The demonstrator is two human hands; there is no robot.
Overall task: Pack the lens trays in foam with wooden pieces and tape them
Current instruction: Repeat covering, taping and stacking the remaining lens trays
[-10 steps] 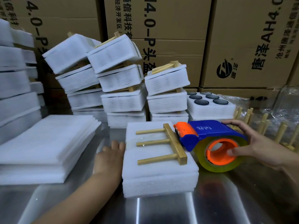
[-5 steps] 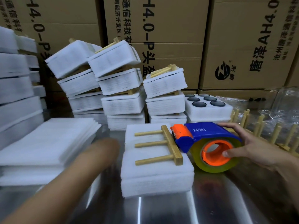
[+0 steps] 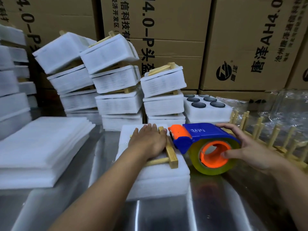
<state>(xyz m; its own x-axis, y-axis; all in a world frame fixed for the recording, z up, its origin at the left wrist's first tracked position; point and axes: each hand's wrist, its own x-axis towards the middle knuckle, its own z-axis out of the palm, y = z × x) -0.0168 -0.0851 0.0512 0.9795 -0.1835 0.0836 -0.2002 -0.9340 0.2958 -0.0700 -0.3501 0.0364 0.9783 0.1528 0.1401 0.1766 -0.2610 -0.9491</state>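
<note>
Fingers (image 3: 150, 129) of the left hand (image 3: 147, 142) lay straight and spread, palm down, pressing on a pale, comb-shaped wooden piece (image 3: 171, 154). That piece lay flat on top of a white, square foam bundle (image 3: 158, 177), its crossbar just right of the palm and one dowel showing just below the wrist. The bundle rested on the shiny metal table (image 3: 166, 214), directly under the pressing hand.

The right hand (image 3: 246, 147) was clamped on a blue and orange plastic tape dispenser (image 3: 200, 137): the thumb hooked into the orange core, the other fingers curled over the blue top. A yellowish, clear tape roll (image 3: 215, 164) sat in the dispenser, left of and below that grip, its lower edge on the table. The dispenser's orange nose pointed left, away from the grip, close beside the crossbar's far end and the left fingertips; whether it touched the wood could not be told.

Beyond the gripped dispenser stood a white foam lens tray (image 3: 206, 112) holding dark, round lenses. Right of the grip lay more wooden combs (image 3: 266, 135). Left of the pressing hand sat a stack of flat white foam sheets (image 3: 41, 147), and behind it piled, finished white packs (image 3: 115, 80) against brown cardboard boxes (image 3: 166, 30).
</note>
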